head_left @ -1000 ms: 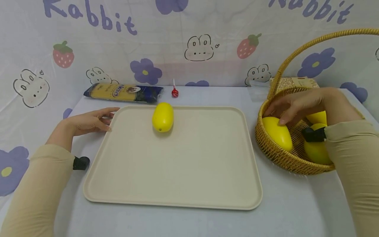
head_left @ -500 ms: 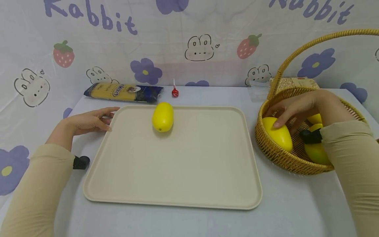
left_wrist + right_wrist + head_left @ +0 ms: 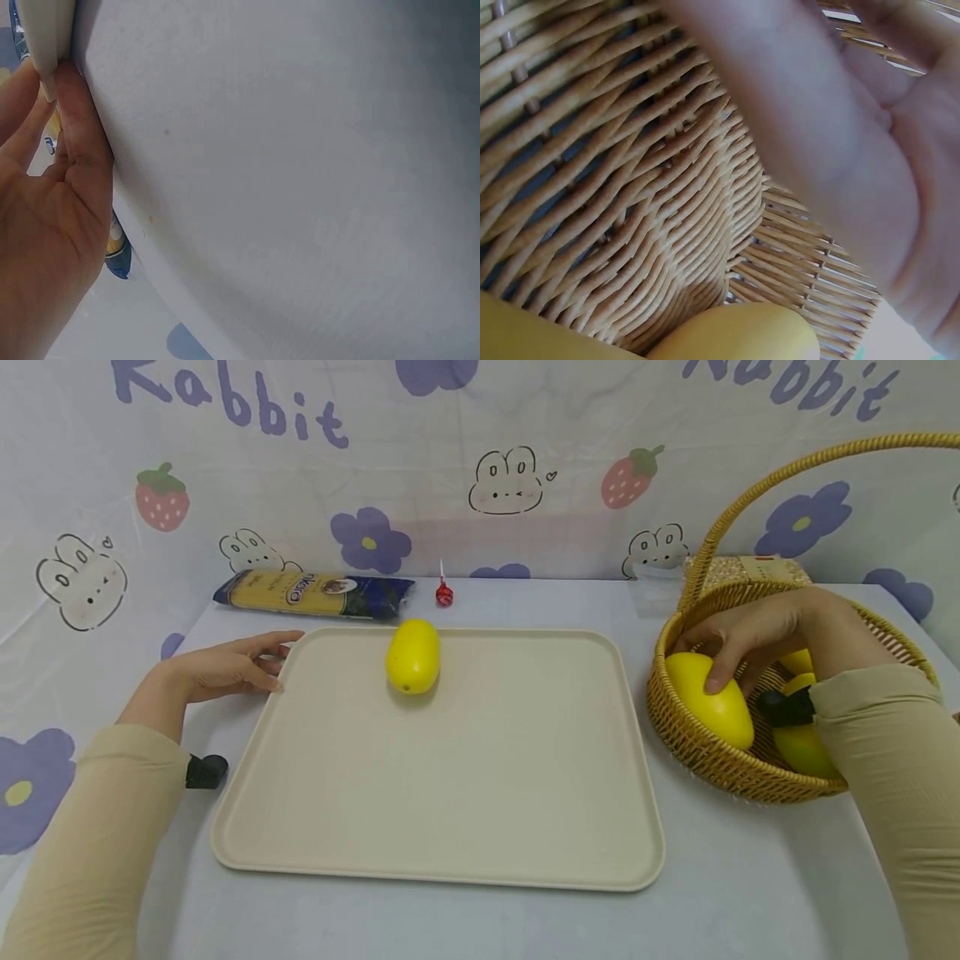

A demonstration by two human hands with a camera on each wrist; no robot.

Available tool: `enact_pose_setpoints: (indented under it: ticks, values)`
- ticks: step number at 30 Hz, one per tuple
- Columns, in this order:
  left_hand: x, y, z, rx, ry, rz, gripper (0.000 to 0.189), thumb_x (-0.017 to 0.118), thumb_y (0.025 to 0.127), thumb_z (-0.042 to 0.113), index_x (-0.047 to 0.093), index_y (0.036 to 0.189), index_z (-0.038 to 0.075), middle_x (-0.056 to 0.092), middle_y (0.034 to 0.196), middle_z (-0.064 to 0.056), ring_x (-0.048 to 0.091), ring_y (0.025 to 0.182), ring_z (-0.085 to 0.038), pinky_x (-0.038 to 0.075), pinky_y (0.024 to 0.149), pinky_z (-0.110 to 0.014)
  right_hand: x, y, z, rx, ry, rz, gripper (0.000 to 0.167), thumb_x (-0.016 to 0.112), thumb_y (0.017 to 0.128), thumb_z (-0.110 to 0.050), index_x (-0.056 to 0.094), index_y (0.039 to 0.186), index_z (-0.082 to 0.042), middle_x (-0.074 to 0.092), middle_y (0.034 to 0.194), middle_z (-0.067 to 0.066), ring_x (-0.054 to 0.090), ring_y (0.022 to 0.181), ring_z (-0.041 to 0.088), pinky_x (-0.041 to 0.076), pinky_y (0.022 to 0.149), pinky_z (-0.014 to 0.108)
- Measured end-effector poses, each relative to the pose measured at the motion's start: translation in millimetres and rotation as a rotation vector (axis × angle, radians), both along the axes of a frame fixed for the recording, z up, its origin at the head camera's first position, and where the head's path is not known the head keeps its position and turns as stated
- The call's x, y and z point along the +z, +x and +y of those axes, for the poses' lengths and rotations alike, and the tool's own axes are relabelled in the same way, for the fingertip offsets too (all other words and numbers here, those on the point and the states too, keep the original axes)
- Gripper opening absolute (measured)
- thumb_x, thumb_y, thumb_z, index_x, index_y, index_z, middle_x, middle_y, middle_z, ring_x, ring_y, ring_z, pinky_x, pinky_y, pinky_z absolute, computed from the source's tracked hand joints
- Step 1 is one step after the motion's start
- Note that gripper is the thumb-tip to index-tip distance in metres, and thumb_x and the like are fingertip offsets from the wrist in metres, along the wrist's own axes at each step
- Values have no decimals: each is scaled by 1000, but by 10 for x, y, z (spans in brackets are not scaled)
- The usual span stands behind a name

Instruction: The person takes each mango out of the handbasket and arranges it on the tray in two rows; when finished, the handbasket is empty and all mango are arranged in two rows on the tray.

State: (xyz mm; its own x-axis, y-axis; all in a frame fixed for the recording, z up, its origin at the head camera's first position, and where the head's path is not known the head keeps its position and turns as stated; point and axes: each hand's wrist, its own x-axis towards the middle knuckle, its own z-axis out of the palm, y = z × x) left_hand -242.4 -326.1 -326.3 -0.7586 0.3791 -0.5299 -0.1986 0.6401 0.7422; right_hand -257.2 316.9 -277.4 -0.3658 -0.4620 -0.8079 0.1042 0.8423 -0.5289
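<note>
In the head view my left hand (image 3: 225,670) is at the far left corner of the beige tray (image 3: 450,777). Its thumb and fingers pinch the tray's rim (image 3: 49,37) in the left wrist view. A smooth yellow oval fruit (image 3: 413,657) lies on the tray near the back edge. On the right, my right hand (image 3: 765,631) reaches into a wicker basket (image 3: 705,768) and grips another yellow oval fruit (image 3: 708,702), thumb on top and fingers partly hidden behind. More yellow fruit (image 3: 806,747) lies under my wrist. Basket weave (image 3: 682,217) fills much of the right wrist view.
Behind the tray lie a pasta packet (image 3: 311,593) and a red lollipop (image 3: 444,593). A packet of pale grains (image 3: 742,568) stands behind the basket, whose tall handle (image 3: 795,468) arches over it. A printed cloth (image 3: 525,543) hangs at the back.
My right hand has settled onto the fruit at the basket's left, its thumb pressed on top. That fruit has shifted slightly right. The left hand and tray have stayed still.
</note>
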Motion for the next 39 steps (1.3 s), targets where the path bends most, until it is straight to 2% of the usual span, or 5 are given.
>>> enact_pose_setpoints:
  ticks: [5, 13, 23, 30, 39]
  values:
    - [1, 0, -8, 2, -1, 1, 93, 67, 88, 10, 10, 160, 24, 17, 158, -15, 44, 123, -19, 43, 100, -28, 3, -1, 23, 9, 5, 7, 104, 66, 87, -32, -5, 155, 2, 3, 161, 31, 39, 140, 35, 50, 104, 45]
    - [1, -6, -16, -4, 4, 5, 93, 68, 87, 10, 11, 160, 23, 18, 157, -15, 44, 123, -19, 42, 100, -28, 114, -5, 194, -7, -95, 114, 99, 64, 88, -26, -4, 156, -1, 19, 157, 27, 49, 127, 24, 51, 102, 42]
    - [6, -27, -33, -23, 6, 20, 93, 67, 88, 11, 10, 160, 21, 19, 155, -15, 46, 119, -13, 40, 102, -31, 354, 61, 206, -69, -302, 359, 83, 61, 90, -14, 13, 157, -12, 49, 140, -11, 58, 120, 10, 54, 94, 30]
    - [-10, -21, -38, 6, 10, 4, 93, 68, 87, 11, 11, 160, 24, 18, 156, -13, 43, 122, -17, 38, 104, -34, 594, 186, -117, -51, -327, 466, 63, 61, 91, -13, 32, 147, -22, 58, 132, 2, 63, 112, 23, 56, 91, 34]
    - [-23, -25, -33, -5, 13, 2, 93, 67, 87, 10, 11, 160, 23, 18, 156, -14, 44, 122, -17, 38, 105, -35, 749, 266, -478, 17, -457, 559, 55, 61, 88, -3, 39, 138, -12, 60, 123, 11, 63, 105, 29, 56, 89, 34]
